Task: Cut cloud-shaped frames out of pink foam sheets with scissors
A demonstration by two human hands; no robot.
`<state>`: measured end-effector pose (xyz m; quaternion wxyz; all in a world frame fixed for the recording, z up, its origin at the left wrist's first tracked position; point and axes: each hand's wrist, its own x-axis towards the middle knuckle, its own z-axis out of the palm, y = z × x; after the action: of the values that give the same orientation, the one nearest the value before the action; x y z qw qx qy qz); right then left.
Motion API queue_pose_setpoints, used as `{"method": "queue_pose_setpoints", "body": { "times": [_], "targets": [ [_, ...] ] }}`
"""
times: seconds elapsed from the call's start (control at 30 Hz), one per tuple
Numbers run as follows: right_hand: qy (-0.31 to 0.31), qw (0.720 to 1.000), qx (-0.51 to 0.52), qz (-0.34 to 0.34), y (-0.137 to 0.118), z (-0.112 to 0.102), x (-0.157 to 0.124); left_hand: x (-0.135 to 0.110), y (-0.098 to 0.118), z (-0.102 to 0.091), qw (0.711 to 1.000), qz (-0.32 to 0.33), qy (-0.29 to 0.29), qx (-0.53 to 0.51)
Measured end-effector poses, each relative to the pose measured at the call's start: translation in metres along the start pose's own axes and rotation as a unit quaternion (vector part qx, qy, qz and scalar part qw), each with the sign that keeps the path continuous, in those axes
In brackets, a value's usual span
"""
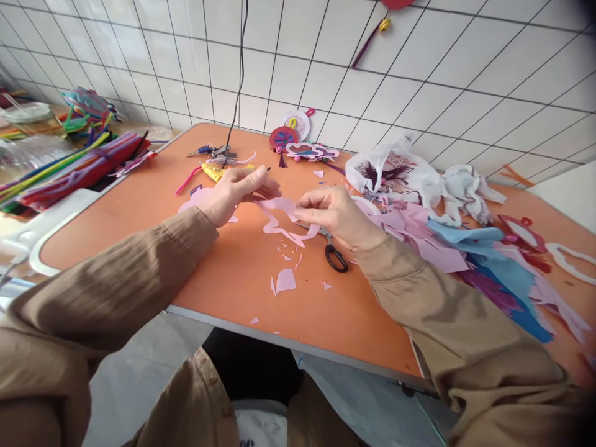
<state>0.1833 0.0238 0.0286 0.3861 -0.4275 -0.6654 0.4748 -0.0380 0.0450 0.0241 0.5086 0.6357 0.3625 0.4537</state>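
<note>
A thin pink paper cutout (270, 227) with a wavy outline and an open middle spans the space between my hands, just above the orange table. My left hand (241, 191) is closed at its far left edge, with its fingertips partly hidden behind the hand. A small dark tip pokes out above those fingers; what it belongs to is unclear. With thumb and fingers, my right hand (342, 214) pinches the cutout's right side. Black-handled scissors (336, 258) lie beneath my right hand, their blades partly covered. Another pink paper piece (198, 198) rests under my left wrist.
Pink scraps (285, 280) dot the orange table (223, 273). A yellow glue gun (213, 172) sits behind my left hand. Coloured pipe cleaners (84, 171) fill the left side. Pink sheets (410, 233), blue felt (505, 267) and a white plastic bag (419, 177) lie at right.
</note>
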Motion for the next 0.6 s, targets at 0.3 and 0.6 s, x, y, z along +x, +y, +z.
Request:
{"method": "queue_pose_setpoints", "body": {
  "times": [0.3,0.6],
  "targets": [
    [0.003,0.998,-0.06,-0.029,-0.013,-0.003,-0.004,-0.009,0.018,0.002,0.997,0.015,-0.078,0.003],
    [0.005,0.999,-0.033,-0.029,-0.026,-0.01,-0.009,-0.012,0.021,0.009,1.0,0.007,-0.024,0.011]
  ]
}}
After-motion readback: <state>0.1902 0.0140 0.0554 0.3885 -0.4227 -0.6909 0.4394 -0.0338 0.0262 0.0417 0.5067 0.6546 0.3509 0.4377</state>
